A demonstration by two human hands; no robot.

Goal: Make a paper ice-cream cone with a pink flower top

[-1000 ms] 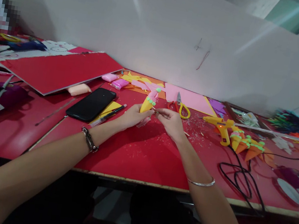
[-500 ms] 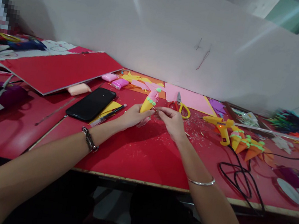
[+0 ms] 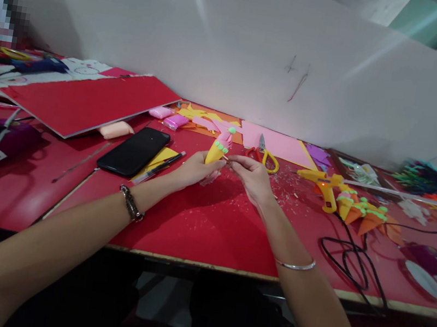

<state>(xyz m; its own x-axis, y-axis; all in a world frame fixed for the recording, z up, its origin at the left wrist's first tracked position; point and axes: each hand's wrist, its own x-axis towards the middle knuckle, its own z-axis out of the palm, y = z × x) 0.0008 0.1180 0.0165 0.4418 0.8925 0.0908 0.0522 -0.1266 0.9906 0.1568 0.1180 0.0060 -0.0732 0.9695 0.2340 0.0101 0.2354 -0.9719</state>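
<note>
A small yellow cone point(image 3: 214, 153) with a pink top, a row of green balls and a green ball at its tip is gripped in my left hand point(image 3: 195, 169), tilted slightly right. My right hand point(image 3: 248, 175) is just right of the cone, its fingers pinched on a thin, short piece too small to make out, close to the cone's side. Red and yellow scissors point(image 3: 263, 157) lie behind my right hand. Small clear scraps are scattered on the red table point(image 3: 206, 239) around both hands.
To the left lie a black phone point(image 3: 134, 151), a pen point(image 3: 164, 160) and a red board point(image 3: 91, 102). To the right are a yellow glue gun point(image 3: 325, 190), its looped black cable point(image 3: 348, 256) and several finished cones point(image 3: 360, 211). Pink paper point(image 3: 275, 144) lies behind.
My right hand's fingers have shifted very slightly beside the cone. My left hand and the cone are almost unchanged.
</note>
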